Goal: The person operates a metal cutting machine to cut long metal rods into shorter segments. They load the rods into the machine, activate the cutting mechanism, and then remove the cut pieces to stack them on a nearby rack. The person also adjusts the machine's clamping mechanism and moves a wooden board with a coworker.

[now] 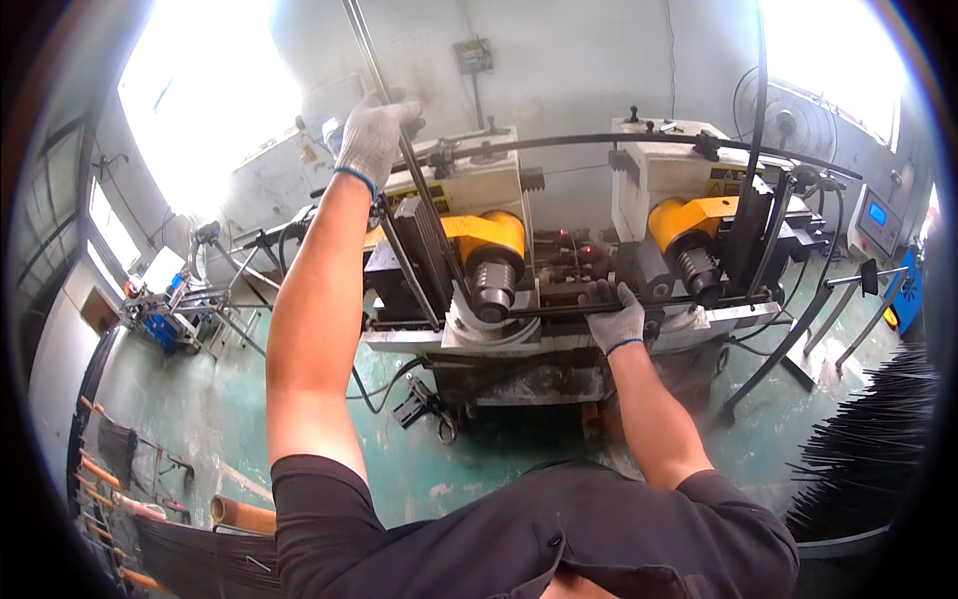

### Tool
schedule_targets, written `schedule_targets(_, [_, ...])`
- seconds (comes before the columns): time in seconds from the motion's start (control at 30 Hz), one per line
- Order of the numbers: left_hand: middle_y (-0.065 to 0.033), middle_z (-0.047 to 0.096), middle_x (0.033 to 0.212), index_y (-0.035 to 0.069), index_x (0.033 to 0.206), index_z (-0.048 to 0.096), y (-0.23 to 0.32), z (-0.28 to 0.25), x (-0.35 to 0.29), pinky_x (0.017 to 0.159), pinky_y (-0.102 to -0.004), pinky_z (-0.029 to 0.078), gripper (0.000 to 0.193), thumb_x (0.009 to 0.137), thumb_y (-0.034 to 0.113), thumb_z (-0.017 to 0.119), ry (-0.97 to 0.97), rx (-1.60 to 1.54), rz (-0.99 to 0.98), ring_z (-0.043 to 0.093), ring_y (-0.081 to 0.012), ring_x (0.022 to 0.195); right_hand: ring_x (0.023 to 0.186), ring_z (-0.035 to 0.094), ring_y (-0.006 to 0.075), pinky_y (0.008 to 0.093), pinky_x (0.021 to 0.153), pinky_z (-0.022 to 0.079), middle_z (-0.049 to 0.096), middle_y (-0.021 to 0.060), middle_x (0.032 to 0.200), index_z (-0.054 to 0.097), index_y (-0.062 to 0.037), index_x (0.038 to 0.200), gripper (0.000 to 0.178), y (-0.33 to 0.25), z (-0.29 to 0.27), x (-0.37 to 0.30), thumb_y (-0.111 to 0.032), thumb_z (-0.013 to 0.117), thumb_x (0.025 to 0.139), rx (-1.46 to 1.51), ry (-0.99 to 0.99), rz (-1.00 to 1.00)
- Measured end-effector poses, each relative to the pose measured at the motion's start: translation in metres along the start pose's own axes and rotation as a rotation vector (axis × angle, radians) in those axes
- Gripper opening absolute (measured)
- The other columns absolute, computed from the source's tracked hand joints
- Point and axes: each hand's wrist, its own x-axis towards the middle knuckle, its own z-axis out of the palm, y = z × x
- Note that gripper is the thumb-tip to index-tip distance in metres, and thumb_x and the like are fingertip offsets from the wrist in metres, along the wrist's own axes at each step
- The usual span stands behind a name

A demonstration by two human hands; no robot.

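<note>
My left hand (374, 135), in a grey work glove, is raised high and closed around a thin dark metal rod (399, 140) that slants up past the top of the picture. My right hand (614, 317), also gloved, grips a straight dark rod (559, 309) lying across the bed of a bending machine (469, 344). That rod runs between two yellow heads with ribbed steel rollers (491, 283), (699, 268). A long curved black rod (599, 140) arches above the machine.
Bent rods lean at the machine's right end (788, 349). A stack of black rods (878, 439) lies at the right, a rack of wooden-handled parts (120, 469) at the lower left. A control box (878, 218) and a fan (788, 125) stand at the right. The floor (200, 399) is green.
</note>
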Motion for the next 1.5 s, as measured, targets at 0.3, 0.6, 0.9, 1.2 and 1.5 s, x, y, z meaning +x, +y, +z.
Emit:
schedule_targets(0.3, [-0.0077,0.075,0.105,0.003,0.124,0.070,-0.045,-0.036,0.037,0.088,-0.0329,0.056,0.029,0.102,0.022,0.068,-0.134,0.103,0.038,0.071,-0.0181,0.093,0.092,0.075,0.0305,0.0498,0.095,0.053,0.078,0.0070,0.098,0.071,-0.0136,0.107,0.015,0.013,-0.024,0.018,-0.023,0.059,0.106,0.035,-0.131,0.043])
schedule_targets(0.6, [-0.0201,0.074,0.120,-0.005,0.142,0.057,-0.015,0.013,-0.003,0.091,-0.0407,0.064,0.039,0.105,0.007,0.058,-0.027,0.041,0.003,0.075,-0.0279,0.100,0.097,0.073,0.0309,0.0531,0.099,0.048,0.077,0.0050,0.099,0.069,-0.0134,0.105,0.013,0.006,-0.016,0.007,-0.021,0.058,0.107,0.073,0.056,-0.018])
schedule_targets(0.9, [-0.0158,0.075,0.121,-0.004,0.143,0.058,-0.019,0.000,-0.030,0.087,-0.0366,0.060,0.040,0.105,0.008,0.060,-0.055,0.288,0.111,0.073,-0.0240,0.095,0.093,0.075,0.0307,0.0532,0.094,0.054,0.078,0.0079,0.095,0.069,-0.0128,0.097,0.014,0.006,-0.029,-0.013,-0.022,0.062,0.105,0.089,0.071,-0.072])
schedule_targets(1.2, [-0.0113,0.081,0.099,0.007,0.123,0.076,0.002,-0.062,-0.094,0.081,-0.0368,0.063,0.032,0.091,0.005,0.075,-0.140,1.305,0.642,0.079,-0.0239,0.087,0.100,0.070,0.0276,0.0482,0.102,0.057,0.073,0.0116,0.100,0.069,-0.0018,0.108,0.043,0.019,-0.042,-0.072,-0.040,0.052,0.114,-0.208,-0.029,-0.113])
schedule_targets(1.5, [-0.0128,0.077,0.083,0.011,0.099,0.080,-0.012,-0.090,-0.199,0.074,-0.0404,0.061,0.016,0.086,0.020,0.077,0.253,0.475,0.252,0.076,-0.0291,0.078,0.135,0.060,0.0384,0.0594,0.126,0.037,0.069,0.0199,0.135,0.063,0.0053,0.132,0.044,-0.083,-0.149,-0.070,-0.031,0.047,0.114,-0.368,-0.082,0.187])
